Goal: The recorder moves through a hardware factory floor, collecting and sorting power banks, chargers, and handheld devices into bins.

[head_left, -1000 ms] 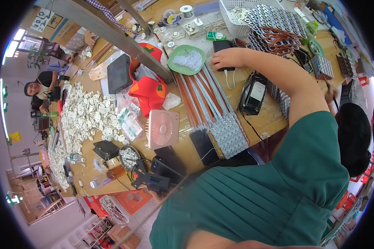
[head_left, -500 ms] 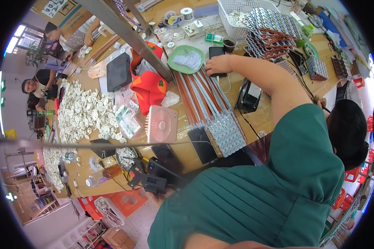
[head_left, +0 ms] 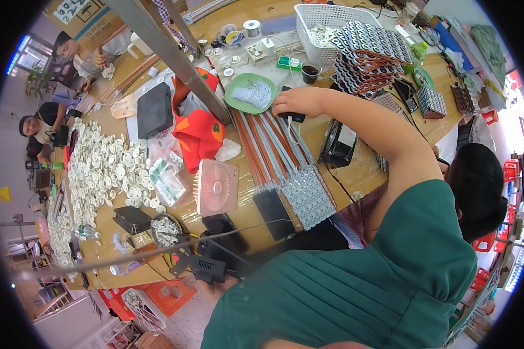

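My right hand [head_left: 298, 103] reaches across the table with its fingers wrapped over a black phone [head_left: 297, 117]. A white cable [head_left: 292, 131] is plugged into the end of this phone and hangs down. Just left of that hand is a green plate [head_left: 235, 103] holding a pile of small pale pieces. Below it run brown and silver strips [head_left: 266, 145], ending in a silver patterned panel [head_left: 308, 198]. Low in the picture, my left hand [head_left: 215, 287] is beneath a black vented device [head_left: 208, 269]. The device hides most of its fingers.
A pink fan [head_left: 217, 189], a red cloth [head_left: 196, 136] and a heap of white discs [head_left: 107, 168] lie leftward. A metal post [head_left: 169, 55] crosses the table. Beyond my right hand stand a dark cup [head_left: 310, 72] and a white basket [head_left: 314, 43]. Several people sit around.
My right hand was at the phone's edge while it lay flat; now its fingers close over the phone, which has shifted and turned. The view has swung slightly. My left hand stays by the device.
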The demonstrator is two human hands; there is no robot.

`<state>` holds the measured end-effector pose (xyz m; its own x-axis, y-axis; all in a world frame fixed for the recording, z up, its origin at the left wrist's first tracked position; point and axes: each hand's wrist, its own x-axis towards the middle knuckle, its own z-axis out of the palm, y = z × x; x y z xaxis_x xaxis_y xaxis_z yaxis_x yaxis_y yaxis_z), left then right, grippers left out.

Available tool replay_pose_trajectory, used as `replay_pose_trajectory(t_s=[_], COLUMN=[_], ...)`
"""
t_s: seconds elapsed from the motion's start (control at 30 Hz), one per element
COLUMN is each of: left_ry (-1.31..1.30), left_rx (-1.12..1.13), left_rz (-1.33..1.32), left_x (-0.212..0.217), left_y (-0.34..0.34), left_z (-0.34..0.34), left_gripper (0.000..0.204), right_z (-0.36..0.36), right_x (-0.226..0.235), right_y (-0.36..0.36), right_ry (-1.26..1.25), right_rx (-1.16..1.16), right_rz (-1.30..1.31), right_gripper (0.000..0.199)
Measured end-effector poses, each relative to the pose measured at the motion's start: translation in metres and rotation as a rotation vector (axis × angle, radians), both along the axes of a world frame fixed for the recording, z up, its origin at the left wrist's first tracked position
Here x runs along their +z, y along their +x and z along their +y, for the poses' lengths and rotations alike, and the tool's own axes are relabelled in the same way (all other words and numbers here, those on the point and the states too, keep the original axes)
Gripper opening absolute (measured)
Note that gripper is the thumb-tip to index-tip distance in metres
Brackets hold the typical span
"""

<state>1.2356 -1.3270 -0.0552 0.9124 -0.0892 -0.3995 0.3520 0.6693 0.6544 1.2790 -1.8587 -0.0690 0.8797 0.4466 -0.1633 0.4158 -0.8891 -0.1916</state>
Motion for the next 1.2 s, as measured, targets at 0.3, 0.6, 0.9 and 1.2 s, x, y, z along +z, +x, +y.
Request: replay_pose_trajectory(t_s=[0.3, 0.6, 0.9, 1.2], left_ry=[-0.009, -0.122, -0.099, -0.066], left_rx=[-0.093, -0.113, -0.092, -0.081], left_rz=[-0.074, -0.044, -0.017, -0.056], left_x=[-0.012, -0.018, -0.022, -0.029], left_y=[0.003, 0.004, -0.001, 0.003], left_z=[0.006, 0.012, 0.023, 0.026], left_gripper=[0.059, 0.056, 0.059, 0.061], right_z=[-0.02, 0.073, 0.142, 0.144], right_x=[0.036, 0.064, -0.005, -0.048], right_y=[-0.028, 0.005, 0.063, 0.068], right_ry=[0.529, 0.328, -0.051, -0.148], right_rx=[-0.507, -0.433, -0.395, -0.503], right_rz=[-0.157, -0.159, 0.001, -0.086], right_gripper=[0.078, 0.073, 0.054, 0.053])
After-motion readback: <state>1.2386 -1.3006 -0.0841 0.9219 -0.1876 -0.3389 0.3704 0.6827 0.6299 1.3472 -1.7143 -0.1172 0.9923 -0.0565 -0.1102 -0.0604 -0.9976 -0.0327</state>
